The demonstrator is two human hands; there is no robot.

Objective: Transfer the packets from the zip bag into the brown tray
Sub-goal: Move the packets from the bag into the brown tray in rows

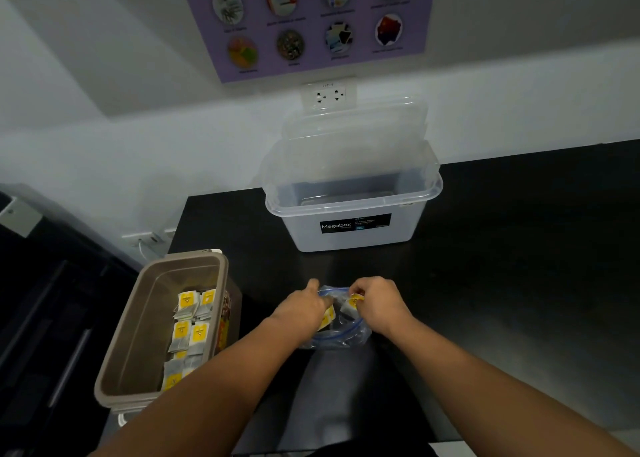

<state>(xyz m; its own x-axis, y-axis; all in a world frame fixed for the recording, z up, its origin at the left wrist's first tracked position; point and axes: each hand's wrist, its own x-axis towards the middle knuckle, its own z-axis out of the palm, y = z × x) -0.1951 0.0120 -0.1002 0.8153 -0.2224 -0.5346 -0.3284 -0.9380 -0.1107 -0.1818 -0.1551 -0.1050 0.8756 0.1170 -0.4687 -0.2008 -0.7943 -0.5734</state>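
While both hands meet at the bag (341,335), it lies crumpled on the dark worktop (502,266) near the front edge, with its blue-zipped mouth turned up. The left hand (304,309) has its fingers curled over the mouth's left rim, so its grip is closed on the bag. A yellow packet shows just under its knuckles. The right hand (375,300) pinches a yellow-and-grey packet (354,302) at the mouth's right side, its grip pressed together on it.

Left of the bag, the tray (138,335) sits at the worktop's left edge, with its long side running away from the person. Its packets (190,332) lie in rows along its right wall, and the left half of its floor is bare. A strip of bare worktop separates the tray from the left hand.

Behind the hands and well apart from them, a clear box (349,221) stands open near the wall. Its lid (353,134) is propped upright behind it. Right of the bag, the worktop runs bare to the frame's edge.
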